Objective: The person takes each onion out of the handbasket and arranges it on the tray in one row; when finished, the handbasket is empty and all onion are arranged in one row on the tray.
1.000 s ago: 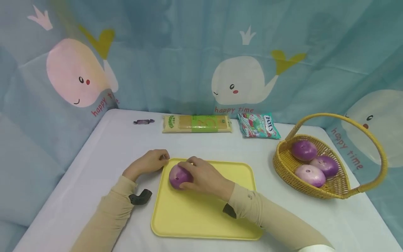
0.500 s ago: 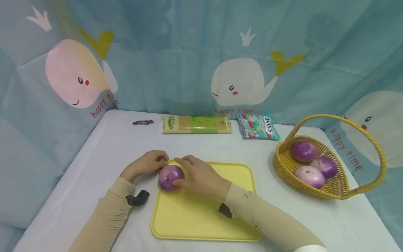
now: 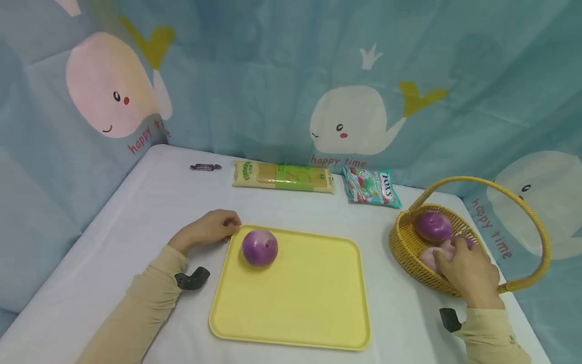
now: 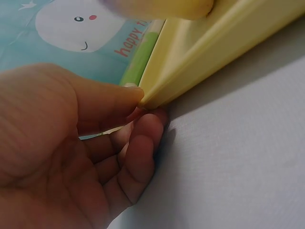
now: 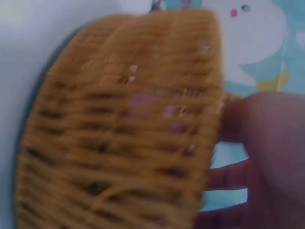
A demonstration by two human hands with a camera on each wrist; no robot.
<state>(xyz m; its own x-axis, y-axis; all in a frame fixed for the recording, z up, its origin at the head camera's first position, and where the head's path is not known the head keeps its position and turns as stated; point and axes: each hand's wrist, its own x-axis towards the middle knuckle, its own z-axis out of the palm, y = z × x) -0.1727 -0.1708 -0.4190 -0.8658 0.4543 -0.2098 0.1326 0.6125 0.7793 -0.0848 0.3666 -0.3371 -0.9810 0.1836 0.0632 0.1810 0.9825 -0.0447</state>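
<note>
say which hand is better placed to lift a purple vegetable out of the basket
Probably the right: the right hand is over the basket, at the purple vegetables, while the left hand is farther off, pinching the corner of the yellow tray.

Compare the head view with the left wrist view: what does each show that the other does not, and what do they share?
Only the head view shows the right hand, the wicker basket, the teal bag and the small wrapped sweet.

Only the left wrist view shows the palm side of the left hand.

Both show that hand at a corner of the yellow tray, the whale-print curtain and, partly cropped at the wrist, the long packet.
</note>
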